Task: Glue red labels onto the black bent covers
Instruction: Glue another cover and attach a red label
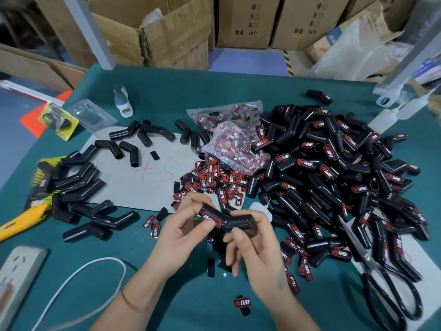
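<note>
Both hands hold one black bent cover (238,222) above the green table, near the front centre. A red label (211,217) sits on its left arm. My left hand (183,230) grips that left arm, thumb pressing on the label. My right hand (250,247) pinches the cover's right arm between thumb and fingers. Loose red labels (214,180) lie in a heap just behind the hands. Unlabelled black covers (81,185) lie scattered at the left. A big pile of labelled covers (334,168) fills the right.
A clear bag of labels (233,139) lies at centre back. Large black scissors (386,283) rest at the front right, a yellow knife (19,223) and a power strip (19,271) at the left. A glue bottle (123,100) stands behind. Cardboard boxes (171,32) line the far edge.
</note>
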`<action>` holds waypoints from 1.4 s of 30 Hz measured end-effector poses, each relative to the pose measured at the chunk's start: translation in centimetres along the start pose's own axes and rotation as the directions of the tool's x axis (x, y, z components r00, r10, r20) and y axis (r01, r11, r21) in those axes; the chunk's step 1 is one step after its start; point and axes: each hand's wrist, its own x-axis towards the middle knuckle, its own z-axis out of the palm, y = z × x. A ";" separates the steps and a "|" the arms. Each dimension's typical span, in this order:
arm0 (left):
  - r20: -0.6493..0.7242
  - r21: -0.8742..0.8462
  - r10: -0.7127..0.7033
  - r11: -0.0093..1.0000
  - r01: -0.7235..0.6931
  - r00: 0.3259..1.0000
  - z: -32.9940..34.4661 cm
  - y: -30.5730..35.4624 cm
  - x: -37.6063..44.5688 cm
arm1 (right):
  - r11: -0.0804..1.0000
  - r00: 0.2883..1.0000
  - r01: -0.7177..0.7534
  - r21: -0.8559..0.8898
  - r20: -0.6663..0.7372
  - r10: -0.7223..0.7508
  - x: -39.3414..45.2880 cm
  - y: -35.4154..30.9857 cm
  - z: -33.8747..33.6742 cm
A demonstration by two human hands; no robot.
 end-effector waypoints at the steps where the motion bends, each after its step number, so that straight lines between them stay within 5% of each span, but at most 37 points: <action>1: 0.013 -0.017 -0.016 1.000 0.016 1.000 0.0 0.0 0.0 | 0.999 1.000 0.012 -0.031 -0.004 -0.012 -0.1 0.0 0.0; 7: 0.018 -0.128 -0.087 0.988 0.088 0.996 0.3 -0.3 -0.2 | 0.972 0.996 0.070 -0.224 -0.037 -0.081 -0.4 0.4 0.3; 24: -0.005 -0.103 -0.057 0.993 0.056 0.998 0.6 -0.2 -0.3 | 0.941 0.992 0.103 -0.322 -0.041 -0.122 -0.4 -0.1 0.6; 42: -0.068 0.187 0.134 0.975 -0.119 0.989 0.0 -0.2 -0.2 | 0.958 0.999 0.032 -0.283 -0.021 -0.040 -0.1 -0.6 0.9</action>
